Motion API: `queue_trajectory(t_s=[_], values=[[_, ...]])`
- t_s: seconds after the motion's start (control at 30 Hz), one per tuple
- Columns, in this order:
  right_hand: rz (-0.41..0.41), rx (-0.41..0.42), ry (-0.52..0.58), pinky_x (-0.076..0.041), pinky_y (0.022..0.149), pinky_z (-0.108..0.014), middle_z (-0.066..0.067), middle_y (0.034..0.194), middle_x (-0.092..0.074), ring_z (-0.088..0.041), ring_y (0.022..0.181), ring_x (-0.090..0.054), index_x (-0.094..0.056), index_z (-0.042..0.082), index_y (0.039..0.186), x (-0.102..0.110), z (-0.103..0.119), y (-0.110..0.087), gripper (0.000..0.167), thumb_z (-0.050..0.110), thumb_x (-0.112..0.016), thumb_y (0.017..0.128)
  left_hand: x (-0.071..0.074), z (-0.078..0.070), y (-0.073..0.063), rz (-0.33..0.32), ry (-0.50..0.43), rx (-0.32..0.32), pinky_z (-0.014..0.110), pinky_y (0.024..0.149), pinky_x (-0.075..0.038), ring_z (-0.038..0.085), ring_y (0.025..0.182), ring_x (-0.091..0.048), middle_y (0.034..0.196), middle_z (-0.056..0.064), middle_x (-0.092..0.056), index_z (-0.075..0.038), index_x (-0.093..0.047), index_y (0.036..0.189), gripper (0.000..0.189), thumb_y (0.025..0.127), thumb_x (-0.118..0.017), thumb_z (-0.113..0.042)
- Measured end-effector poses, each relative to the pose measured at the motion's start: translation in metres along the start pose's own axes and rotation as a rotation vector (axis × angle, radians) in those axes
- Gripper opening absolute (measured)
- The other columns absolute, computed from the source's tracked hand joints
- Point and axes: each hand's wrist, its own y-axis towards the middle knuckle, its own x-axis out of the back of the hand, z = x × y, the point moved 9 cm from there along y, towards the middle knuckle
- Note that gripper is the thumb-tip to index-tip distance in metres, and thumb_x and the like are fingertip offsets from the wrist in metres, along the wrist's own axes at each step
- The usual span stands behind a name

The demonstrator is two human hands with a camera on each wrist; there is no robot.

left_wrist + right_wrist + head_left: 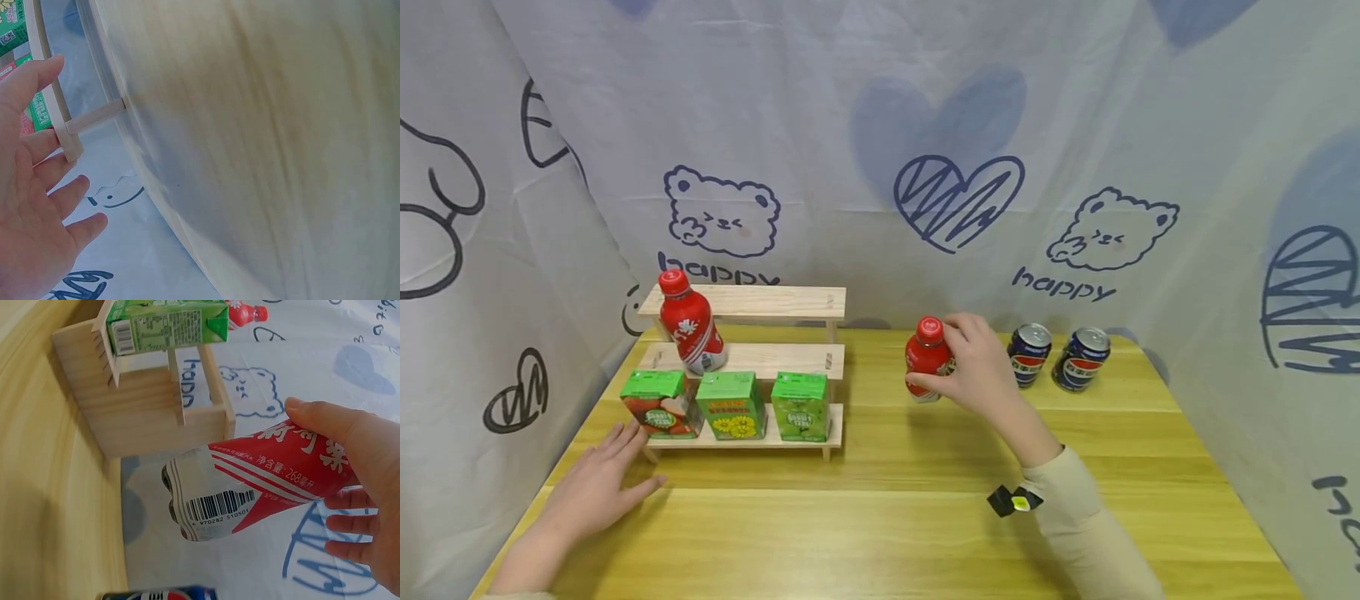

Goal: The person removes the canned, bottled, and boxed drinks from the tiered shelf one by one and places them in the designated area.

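- Pale sleeve on the right arm lies nearest, reaching in over the near edge of the table.
- At its end the right hand holds the red bottle, thumb on one side and fingers on the other; the lower fingers hang loose in the right wrist view.
- That bottle is toward the far edge, between the wooden rack and the cans; it tilts, and its base seems off the wood.
- Left hand is spread wide near the left edge, fingertips at the front left corner of the rack, apparently touching it, gripping nothing.
- Step in hand, I judge: handling the bottle by its upper part. Any next move calls for a firm pinch, an upright base and care not to knock the rack.
- Second bottle, also red and capped, stands toward the left end of the middle shelf.
- Lowest shelf bears three cartons in a row: apple carton at the left corner, flower carton in the middle, light-green carton at the right end.
- Two dark cans, left can and right can, stand upright by the far right corner.
- What any of these containers hold inside cannot be seen.
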Motion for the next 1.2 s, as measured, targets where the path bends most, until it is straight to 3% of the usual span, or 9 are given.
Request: queue_trajectory(t_s=[0.6,1.2], values=[[-0.084,-0.060,-0.019,-0.049,0.086,-0.046,-0.011,0.108,-0.061,-0.029,0.101,-0.053,-0.069,0.002,0.107,0.020,-0.054,-0.047,0.071,0.050,-0.090,0.059,0.002,-0.001,-0.001,-0.009,-0.003,0.001,0.073,0.108,-0.025,0.055,0.138,-0.028,0.150,0.036,-0.031,0.011,-0.039,0.143,0.091,0.088,-0.062,-0.058],[-0.056,-0.030,-0.022,-0.047,0.085,-0.046,-0.014,0.103,-0.059,-0.030,0.096,-0.052,-0.068,-0.001,0.101,0.014,-0.112,-0.089,0.069,0.044,-0.092,0.055,-0.003,0.002,0.000,0.006,-0.021,0.008,0.071,0.109,-0.024,0.054,0.140,-0.025,0.151,0.035,-0.029,0.010,-0.036,0.145,0.092,0.088,-0.061,-0.058]])
